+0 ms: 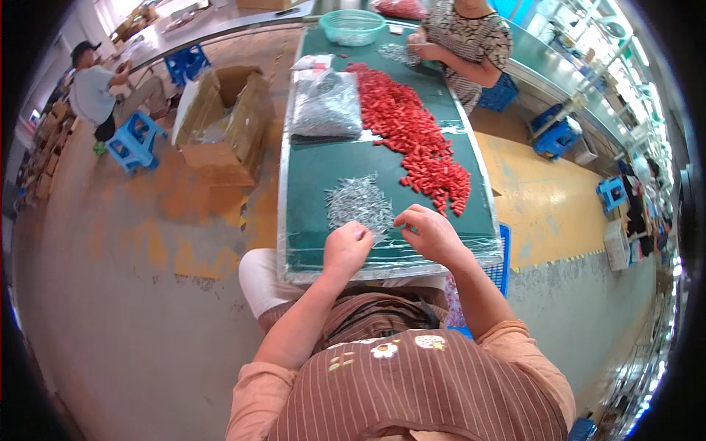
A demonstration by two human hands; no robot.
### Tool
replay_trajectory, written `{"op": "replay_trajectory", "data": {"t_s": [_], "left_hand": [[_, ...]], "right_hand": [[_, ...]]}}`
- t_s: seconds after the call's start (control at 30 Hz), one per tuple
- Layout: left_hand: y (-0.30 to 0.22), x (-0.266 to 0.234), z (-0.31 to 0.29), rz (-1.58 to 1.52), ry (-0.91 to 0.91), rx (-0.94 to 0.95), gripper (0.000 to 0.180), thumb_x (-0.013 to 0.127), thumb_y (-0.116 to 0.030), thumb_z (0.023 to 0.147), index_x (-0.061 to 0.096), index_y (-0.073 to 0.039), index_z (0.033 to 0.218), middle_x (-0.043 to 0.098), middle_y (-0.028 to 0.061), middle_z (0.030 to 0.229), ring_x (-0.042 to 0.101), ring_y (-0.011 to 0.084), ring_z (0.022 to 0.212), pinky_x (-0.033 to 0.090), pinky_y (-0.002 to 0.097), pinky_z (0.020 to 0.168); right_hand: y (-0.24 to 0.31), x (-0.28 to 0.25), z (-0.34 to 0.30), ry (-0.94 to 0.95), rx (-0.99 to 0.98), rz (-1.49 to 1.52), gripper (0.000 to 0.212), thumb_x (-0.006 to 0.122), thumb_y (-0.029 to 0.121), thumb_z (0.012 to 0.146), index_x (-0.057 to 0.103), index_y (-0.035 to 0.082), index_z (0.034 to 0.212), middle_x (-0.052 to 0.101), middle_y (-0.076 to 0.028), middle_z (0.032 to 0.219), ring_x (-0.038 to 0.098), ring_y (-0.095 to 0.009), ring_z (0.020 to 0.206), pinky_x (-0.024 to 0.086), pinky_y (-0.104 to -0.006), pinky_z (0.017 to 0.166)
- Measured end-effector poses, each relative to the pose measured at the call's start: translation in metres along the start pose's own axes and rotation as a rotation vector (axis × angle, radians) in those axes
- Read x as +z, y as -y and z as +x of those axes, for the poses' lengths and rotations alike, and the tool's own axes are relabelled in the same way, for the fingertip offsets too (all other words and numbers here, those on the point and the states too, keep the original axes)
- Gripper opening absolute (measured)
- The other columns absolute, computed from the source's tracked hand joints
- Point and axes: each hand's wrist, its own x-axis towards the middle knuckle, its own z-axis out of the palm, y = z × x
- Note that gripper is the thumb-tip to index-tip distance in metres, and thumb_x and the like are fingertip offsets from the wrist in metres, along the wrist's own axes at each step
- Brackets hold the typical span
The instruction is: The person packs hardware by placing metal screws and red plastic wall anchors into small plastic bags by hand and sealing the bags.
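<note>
A loose heap of small silver metal pins or screws [359, 202] lies on the green tabletop in front of me. At its near edge my left hand [348, 248] is closed, fingers curled together; whatever it pinches is too small to make out. My right hand [432, 235] is at the heap's right side, its thumb and fingers bent into a pinch, and I cannot make out anything between them. Beyond it spreads a long bank of small red plastic pieces [419, 136], running along the table's right side to the far end.
A clear bag of silver pieces [326, 109] rests on the left of the table [316, 165]. A green basket [353, 28] stands at the far end. Across from me a person [471, 44] works. An open carton [224, 125] and blue stool [137, 141] stand left; a blue crate [504, 261] is at right.
</note>
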Motion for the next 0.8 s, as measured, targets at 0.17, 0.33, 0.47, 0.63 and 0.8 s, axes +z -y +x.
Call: {"op": "replay_trajectory", "data": {"t_s": [0.17, 0.33, 0.47, 0.63, 0.8], "left_hand": [[0.002, -0.005, -0.01, 0.111, -0.067, 0.133, 0.016, 0.063, -0.017, 0.078, 0.063, -0.002, 0.077, 0.062, 0.0169, 0.069, 0.06, 0.0308, 0.063, 0.047, 0.0358, 0.061], [0.002, -0.002, -0.013, 0.013, -0.007, 0.07, 0.014, 0.063, -0.016, 0.078, 0.063, -0.002, 0.077, 0.062, 0.0168, 0.07, 0.061, 0.0324, 0.065, 0.047, 0.0381, 0.061], [0.008, 0.0, -0.016, 0.007, -0.004, 0.058, 0.013, 0.063, -0.015, 0.077, 0.063, -0.002, 0.076, 0.062, 0.0158, 0.068, 0.061, 0.03, 0.062, 0.047, 0.0359, 0.06], [0.013, -0.004, -0.018, -0.043, 0.018, 0.02, 0.01, 0.063, -0.011, 0.078, 0.063, -0.002, 0.075, 0.057, 0.0028, 0.06, 0.048, 0.0074, 0.056, 0.041, 0.0269, 0.054], [0.012, -0.002, -0.018, -0.022, 0.023, -0.043, 0.012, 0.064, -0.014, 0.077, 0.064, -0.002, 0.075, 0.06, 0.0059, 0.064, 0.053, 0.0114, 0.058, 0.043, 0.0292, 0.057]], "right_hand": [[-0.097, -0.004, -0.006, -0.255, 0.286, -0.052, 0.014, 0.059, 0.01, 0.079, 0.066, 0.006, 0.091, 0.062, -0.015, 0.09, 0.061, -0.033, 0.086, 0.049, -0.0407, 0.077], [-0.127, 0.01, -0.009, -0.178, 0.369, -0.215, 0.016, 0.057, 0.014, 0.079, 0.066, 0.008, 0.092, 0.061, -0.016, 0.093, 0.061, -0.033, 0.089, 0.05, -0.0431, 0.077], [-0.129, 0.023, -0.006, -0.213, 0.374, -0.302, 0.02, 0.057, 0.01, 0.076, 0.065, 0.008, 0.094, 0.06, -0.017, 0.097, 0.061, -0.034, 0.091, 0.05, -0.0451, 0.079], [-0.138, 0.022, -0.015, -0.209, 0.499, -0.3, 0.016, 0.057, 0.011, 0.077, 0.063, 0.006, 0.091, 0.059, -0.019, 0.098, 0.061, -0.036, 0.091, 0.05, -0.0463, 0.079], [-0.148, 0.033, -0.026, -0.222, 0.43, -0.291, 0.013, 0.058, 0.013, 0.077, 0.062, 0.005, 0.087, 0.06, -0.019, 0.089, 0.061, -0.037, 0.085, 0.049, -0.0466, 0.076]]}}
